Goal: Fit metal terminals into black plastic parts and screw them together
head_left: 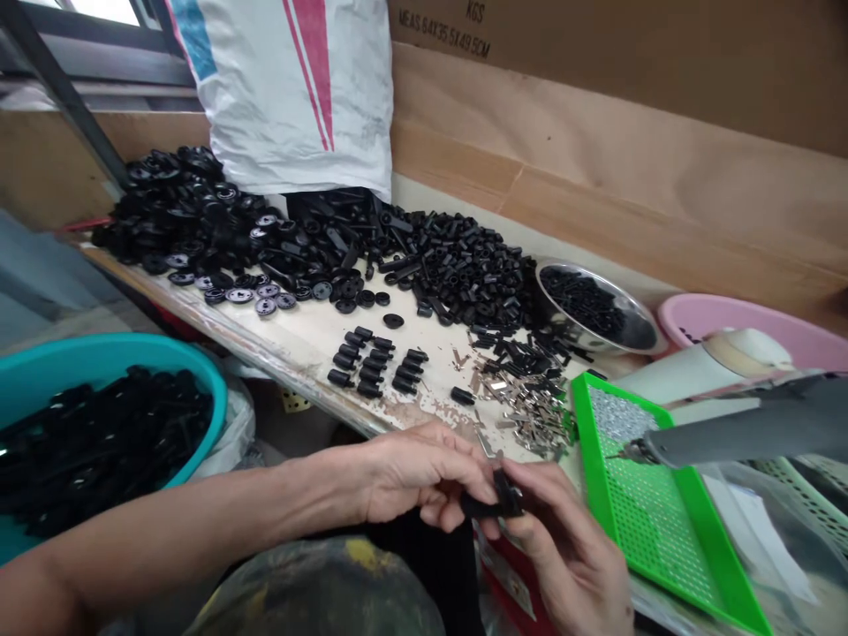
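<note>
My left hand (pixel 427 477) and my right hand (pixel 573 539) meet at the front edge of the bench. Between their fingers is a small black plastic part (pixel 507 495), its far side partly hidden. A thin metal strip (pixel 488 444) shows just above the fingertips; whether it is held or lies on the bench I cannot tell. Beyond the hands, several black cylindrical pieces (pixel 372 360) lie in short rows, with a single black piece (pixel 462 396) apart from them. Flat metal strips (pixel 530 411) lie scattered close to my right hand.
Black round parts (pixel 199 212) and short black tubes (pixel 470 265) are heaped at the back. At right are a steel bowl (pixel 646 331), a green tray (pixel 712 539) with small metal bits, and a grey powered screwdriver (pixel 748 424). A teal tub (pixel 215 389) stands left.
</note>
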The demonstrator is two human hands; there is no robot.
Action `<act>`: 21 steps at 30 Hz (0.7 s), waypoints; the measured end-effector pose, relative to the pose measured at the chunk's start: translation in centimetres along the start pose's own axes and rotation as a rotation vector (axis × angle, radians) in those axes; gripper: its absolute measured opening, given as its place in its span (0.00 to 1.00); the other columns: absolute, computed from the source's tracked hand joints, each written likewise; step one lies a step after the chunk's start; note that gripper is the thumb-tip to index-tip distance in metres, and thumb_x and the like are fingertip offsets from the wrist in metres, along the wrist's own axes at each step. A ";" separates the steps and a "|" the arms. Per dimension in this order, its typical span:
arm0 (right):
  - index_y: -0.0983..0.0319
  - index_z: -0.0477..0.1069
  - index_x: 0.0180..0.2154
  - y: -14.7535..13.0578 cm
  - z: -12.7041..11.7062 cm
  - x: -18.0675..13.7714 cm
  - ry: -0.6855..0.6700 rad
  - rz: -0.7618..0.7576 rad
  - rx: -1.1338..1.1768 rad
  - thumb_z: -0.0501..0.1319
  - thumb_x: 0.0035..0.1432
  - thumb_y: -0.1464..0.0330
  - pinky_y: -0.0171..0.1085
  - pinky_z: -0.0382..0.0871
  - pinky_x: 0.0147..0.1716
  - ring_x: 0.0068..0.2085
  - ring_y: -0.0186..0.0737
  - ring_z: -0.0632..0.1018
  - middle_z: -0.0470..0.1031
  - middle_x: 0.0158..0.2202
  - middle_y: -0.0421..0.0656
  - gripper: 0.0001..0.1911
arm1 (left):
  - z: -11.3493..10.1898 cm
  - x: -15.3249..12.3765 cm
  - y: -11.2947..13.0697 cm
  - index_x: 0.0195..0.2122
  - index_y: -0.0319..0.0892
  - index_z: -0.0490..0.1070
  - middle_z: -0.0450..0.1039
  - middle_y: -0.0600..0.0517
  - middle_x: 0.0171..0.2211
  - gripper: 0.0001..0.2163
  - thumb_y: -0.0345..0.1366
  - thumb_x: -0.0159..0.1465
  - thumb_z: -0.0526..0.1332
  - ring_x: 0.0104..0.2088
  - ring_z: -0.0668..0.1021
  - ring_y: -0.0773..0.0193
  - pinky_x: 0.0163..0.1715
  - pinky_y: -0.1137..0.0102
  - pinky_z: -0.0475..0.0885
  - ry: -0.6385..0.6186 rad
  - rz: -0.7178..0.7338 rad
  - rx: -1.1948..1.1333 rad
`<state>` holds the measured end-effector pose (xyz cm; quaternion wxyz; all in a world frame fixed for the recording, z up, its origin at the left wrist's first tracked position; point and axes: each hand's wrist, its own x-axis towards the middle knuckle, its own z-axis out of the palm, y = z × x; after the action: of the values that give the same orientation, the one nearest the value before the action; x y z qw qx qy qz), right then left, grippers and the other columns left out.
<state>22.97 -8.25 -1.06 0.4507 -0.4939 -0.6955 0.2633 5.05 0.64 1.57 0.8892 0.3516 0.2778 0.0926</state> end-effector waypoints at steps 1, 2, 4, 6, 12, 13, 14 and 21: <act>0.54 0.67 0.53 -0.1 -0.1 0.0 -0.029 0.007 -0.027 0.56 0.62 0.70 0.33 0.71 0.37 0.42 0.39 0.74 0.70 0.42 0.44 0.17 | 0.0 0.1 -0.3 0.24 0.36 0.71 0.73 0.51 0.19 0.05 0.32 0.47 0.62 0.12 0.68 0.74 0.09 0.81 0.55 0.012 -0.004 -0.017; 0.54 0.67 0.54 -0.1 -0.2 0.0 -0.054 0.011 -0.048 0.56 0.62 0.70 0.32 0.71 0.36 0.42 0.39 0.74 0.70 0.42 0.44 0.18 | 0.1 0.2 -0.6 0.23 0.36 0.71 0.73 0.50 0.19 0.05 0.33 0.47 0.61 0.12 0.68 0.73 0.09 0.80 0.55 0.031 -0.010 -0.035; 0.54 0.67 0.53 -0.1 -0.4 0.1 -0.086 0.020 -0.057 0.56 0.62 0.69 0.32 0.70 0.36 0.39 0.37 0.74 0.70 0.39 0.42 0.17 | 0.3 0.5 -1.1 0.23 0.35 0.71 0.72 0.50 0.18 0.07 0.34 0.47 0.59 0.12 0.67 0.73 0.09 0.80 0.54 0.070 -0.012 -0.057; 0.54 0.68 0.51 0.0 -0.5 0.2 -0.101 0.047 -0.038 0.57 0.62 0.68 0.31 0.70 0.34 0.37 0.37 0.74 0.69 0.38 0.41 0.16 | 0.5 0.7 -1.4 0.23 0.34 0.71 0.71 0.50 0.18 0.07 0.34 0.48 0.58 0.11 0.66 0.74 0.09 0.80 0.53 0.090 0.019 -0.048; 0.55 0.68 0.49 0.4 -0.5 0.8 -0.080 0.137 0.008 0.58 0.60 0.69 0.29 0.71 0.31 0.37 0.37 0.74 0.68 0.39 0.42 0.14 | 0.7 0.8 -1.4 0.22 0.36 0.69 0.68 0.54 0.18 0.04 0.32 0.50 0.58 0.12 0.65 0.76 0.10 0.81 0.52 0.140 0.168 0.112; 0.55 0.68 0.49 0.4 -0.4 0.8 -0.078 0.141 0.015 0.58 0.60 0.69 0.29 0.71 0.31 0.38 0.37 0.74 0.67 0.39 0.42 0.14 | 0.6 0.9 -1.3 0.21 0.36 0.69 0.68 0.54 0.18 0.04 0.31 0.50 0.58 0.12 0.65 0.76 0.10 0.81 0.51 0.147 0.183 0.135; 0.55 0.68 0.49 0.4 -0.4 0.8 -0.080 0.144 0.025 0.58 0.60 0.70 0.29 0.71 0.31 0.38 0.37 0.74 0.67 0.40 0.43 0.14 | 0.4 1.0 -1.2 0.21 0.36 0.68 0.68 0.54 0.18 0.04 0.31 0.50 0.58 0.12 0.65 0.77 0.10 0.81 0.51 0.149 0.185 0.144; 0.55 0.68 0.48 0.8 -0.7 1.0 -0.165 0.139 0.029 0.59 0.60 0.70 0.30 0.71 0.32 0.36 0.36 0.74 0.69 0.36 0.41 0.13 | -1.9 1.6 -1.4 0.27 0.35 0.72 0.71 0.52 0.21 0.06 0.31 0.49 0.64 0.15 0.71 0.73 0.12 0.81 0.60 -0.022 0.018 -0.028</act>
<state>23.84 -7.11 -1.05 0.3797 -0.5109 -0.6905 0.3436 5.30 1.25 -1.19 0.8962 0.3424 0.2635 0.1007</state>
